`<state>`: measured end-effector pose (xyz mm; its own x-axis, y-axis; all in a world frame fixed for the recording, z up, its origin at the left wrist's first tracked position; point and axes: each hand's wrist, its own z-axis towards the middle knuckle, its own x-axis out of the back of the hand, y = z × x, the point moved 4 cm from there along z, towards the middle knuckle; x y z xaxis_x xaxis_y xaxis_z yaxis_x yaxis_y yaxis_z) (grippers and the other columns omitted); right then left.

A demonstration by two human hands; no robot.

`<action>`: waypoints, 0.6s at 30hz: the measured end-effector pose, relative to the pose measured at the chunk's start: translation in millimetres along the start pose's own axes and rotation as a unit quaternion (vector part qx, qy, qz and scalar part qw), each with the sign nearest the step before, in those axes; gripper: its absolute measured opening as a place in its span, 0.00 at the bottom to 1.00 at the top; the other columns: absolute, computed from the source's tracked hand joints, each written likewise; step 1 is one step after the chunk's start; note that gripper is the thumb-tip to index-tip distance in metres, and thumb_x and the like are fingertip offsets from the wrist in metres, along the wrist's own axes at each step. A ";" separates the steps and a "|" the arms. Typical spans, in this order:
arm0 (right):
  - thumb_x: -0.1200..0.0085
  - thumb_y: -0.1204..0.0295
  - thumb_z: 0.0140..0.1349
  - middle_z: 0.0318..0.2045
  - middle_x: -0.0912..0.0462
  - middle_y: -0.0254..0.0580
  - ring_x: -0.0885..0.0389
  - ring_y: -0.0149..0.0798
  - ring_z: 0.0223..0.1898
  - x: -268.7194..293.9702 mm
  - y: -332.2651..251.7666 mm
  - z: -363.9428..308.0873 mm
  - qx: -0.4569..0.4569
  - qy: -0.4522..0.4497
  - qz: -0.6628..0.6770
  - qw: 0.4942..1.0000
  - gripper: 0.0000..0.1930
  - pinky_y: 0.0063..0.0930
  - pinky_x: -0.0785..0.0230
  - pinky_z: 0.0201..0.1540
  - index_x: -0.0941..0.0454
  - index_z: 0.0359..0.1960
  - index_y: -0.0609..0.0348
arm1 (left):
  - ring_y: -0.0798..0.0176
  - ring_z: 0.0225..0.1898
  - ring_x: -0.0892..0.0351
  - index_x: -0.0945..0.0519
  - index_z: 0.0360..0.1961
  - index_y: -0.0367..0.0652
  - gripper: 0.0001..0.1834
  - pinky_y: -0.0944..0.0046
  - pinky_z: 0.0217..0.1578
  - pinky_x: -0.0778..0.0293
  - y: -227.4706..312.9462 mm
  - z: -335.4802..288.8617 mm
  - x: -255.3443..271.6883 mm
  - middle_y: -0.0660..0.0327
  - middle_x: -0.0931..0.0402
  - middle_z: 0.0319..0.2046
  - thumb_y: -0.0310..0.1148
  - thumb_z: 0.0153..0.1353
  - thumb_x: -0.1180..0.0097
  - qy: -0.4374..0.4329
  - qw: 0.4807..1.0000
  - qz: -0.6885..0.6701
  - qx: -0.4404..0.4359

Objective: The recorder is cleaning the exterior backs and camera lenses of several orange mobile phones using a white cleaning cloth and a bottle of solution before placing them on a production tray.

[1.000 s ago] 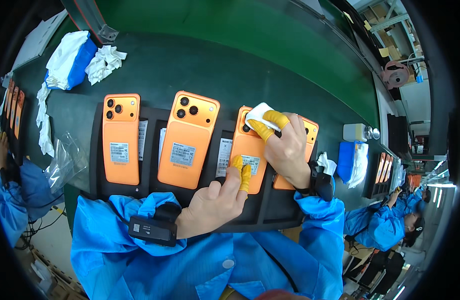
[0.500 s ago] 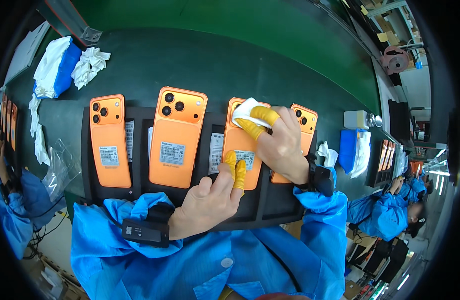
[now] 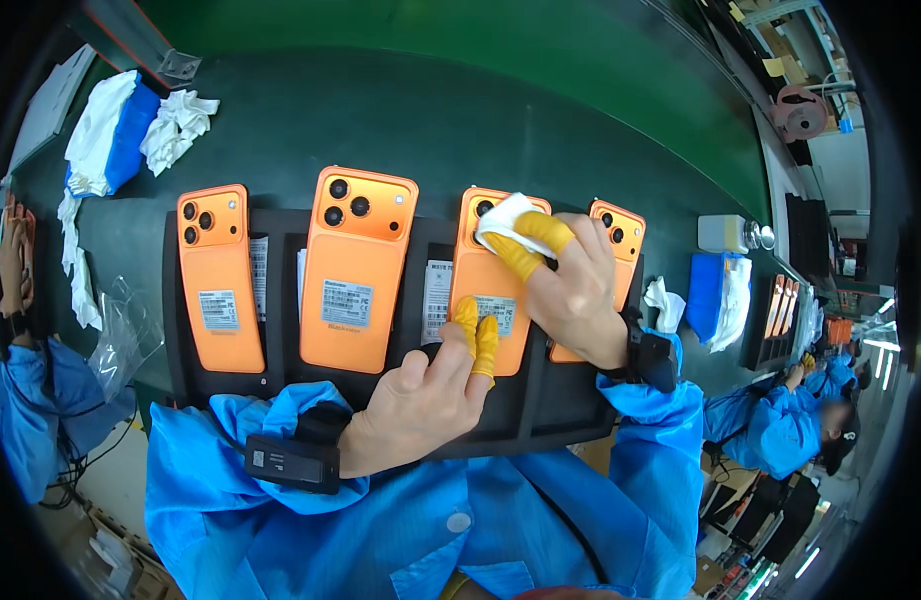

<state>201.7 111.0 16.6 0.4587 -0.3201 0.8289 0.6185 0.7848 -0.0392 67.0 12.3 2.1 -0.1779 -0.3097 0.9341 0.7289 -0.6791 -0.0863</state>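
Four orange smartphones lie face down in a row over a black tray (image 3: 570,428). On the third orange smartphone (image 3: 500,355) from the left, my right hand (image 3: 578,290) pinches a folded white cloth (image 3: 502,218) against the camera area; part of the lenses shows beside the cloth. My left hand (image 3: 420,405) holds that phone down, two fingers pressed together beside its label. Both hands wear yellow finger cots. The first orange phone (image 3: 220,270) and second orange phone (image 3: 355,265) lie to the left. Behind my right hand, the fourth orange phone (image 3: 625,235) is partly hidden.
Far left stand a blue box with white cloths (image 3: 130,125), a crumpled cloth (image 3: 180,130) and a clear plastic bag (image 3: 125,335). Toward the right are another blue box (image 3: 707,295), a bottle (image 3: 720,233) and a crumpled cloth (image 3: 663,303). Co-workers (image 3: 775,430) sit at both sides.
My right hand has slid the cloth slightly right, uncovering more of the phone's lens. My left hand stays on the phone. At the far left, a co-worker's hand has moved up.
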 end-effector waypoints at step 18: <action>0.40 0.78 0.35 0.35 0.21 0.42 0.27 0.41 0.34 12.5 9.0 -7.7 -0.047 0.001 -0.052 0.998 0.18 0.34 0.36 0.35 0.15 0.34 0.60 | 0.66 0.44 0.28 0.23 0.25 0.45 0.08 0.63 0.33 0.50 -1.0 4.0 0.9 0.52 0.22 0.35 0.37 0.56 0.46 0.007 1.000 -0.008 0.006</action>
<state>217.9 109.9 22.4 0.3900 -0.3984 0.8302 0.7195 0.6945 -0.0047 68.8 15.3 4.4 -0.1989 -0.3093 0.9299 0.7341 -0.6757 -0.0677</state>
